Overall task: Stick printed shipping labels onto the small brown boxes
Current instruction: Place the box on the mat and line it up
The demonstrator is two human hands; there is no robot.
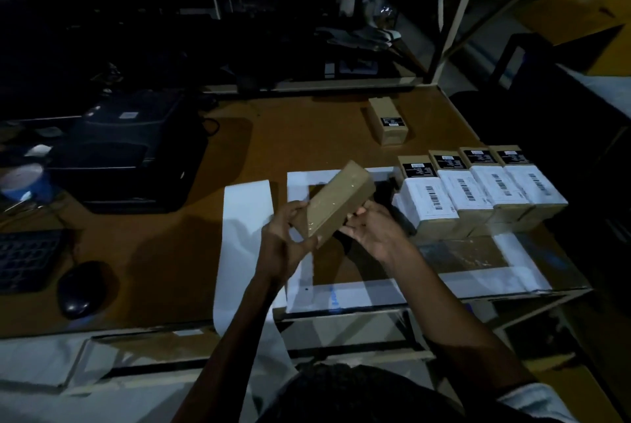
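A small brown box [338, 199] is held tilted above the table, its plain faces toward me. My left hand [286, 238] grips its near left end and my right hand [370, 226] holds its right side. To the right, a row of several brown boxes [478, 190] lies side by side, each with a white barcode label and a black sticker. One more brown box [389, 120] with only a black sticker lies alone farther back. A long white strip of label backing [244, 218] runs from the table over its front edge.
White tape outlines a rectangle [375, 293] on the brown table [164, 252]. A black printer [126, 153] stands at the left, with a keyboard [27, 259], a mouse [82, 289] and a tape roll [22, 180] near it. Metal shelving posts [440, 13] rise behind.
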